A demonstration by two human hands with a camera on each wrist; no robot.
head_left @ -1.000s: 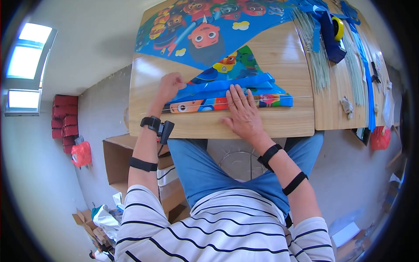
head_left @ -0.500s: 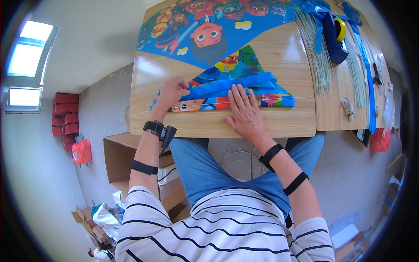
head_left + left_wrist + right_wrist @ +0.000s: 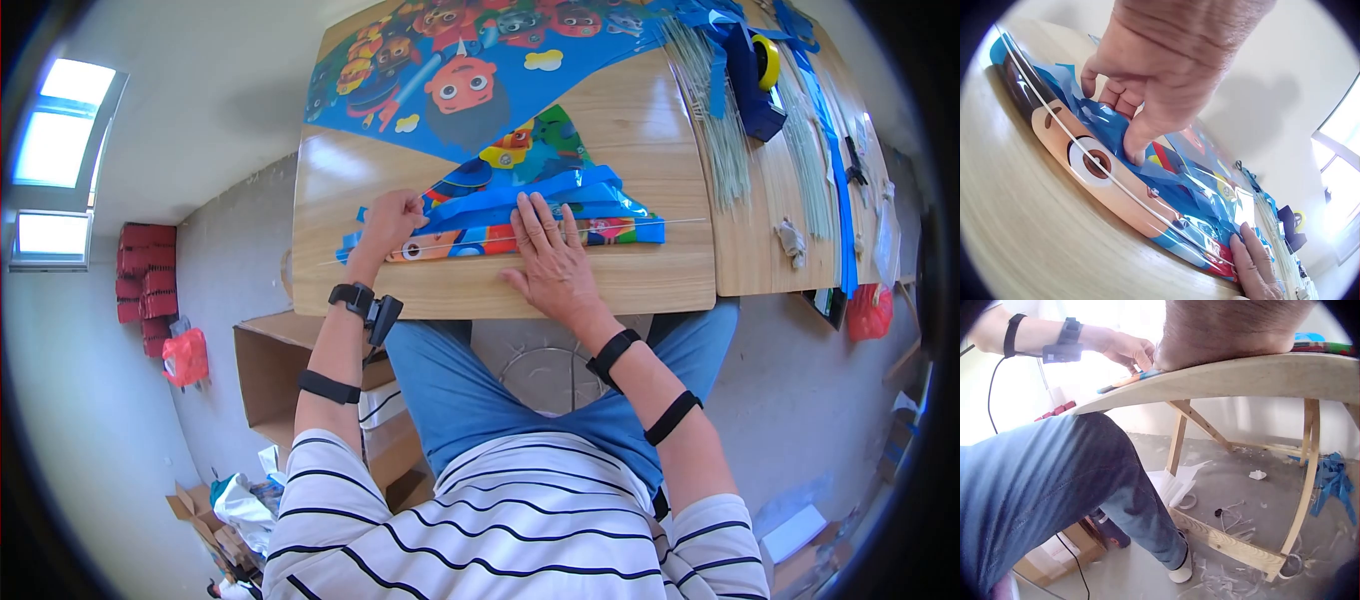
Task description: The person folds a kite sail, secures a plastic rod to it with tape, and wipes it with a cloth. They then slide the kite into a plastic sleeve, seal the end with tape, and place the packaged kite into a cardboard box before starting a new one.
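A folded, glossy sheet printed with cartoon figures (image 3: pixel 475 240) lies along the near edge of the table. Across its folded front band runs a thin white rod (image 3: pixel 685 221), poking out past both ends. A loose blue strip (image 3: pixel 465 210) lies over the sheet behind that band. Near the left end, my left hand (image 3: pixel 392 222) pinches blue film (image 3: pixel 1100 119) between thumb and fingers; the left wrist view shows it bunched there. My right hand (image 3: pixel 555 265) rests flat on the sheet right of centre, fingers extended over rod and strip.
A larger cartoon sheet (image 3: pixel 400 105) covers the table's far side. To the right are a bundle of thin pale sticks (image 3: pixel 725 160), a blue tape dispenser (image 3: pixel 755 110) with a yellow roll, and long blue strips. A cardboard box (image 3: pixel 265 375) stands below left.
My left hand has come slightly down toward the near edge, and blue film and the rod's left end now show left of it. My right hand has stayed in place on the sheet.
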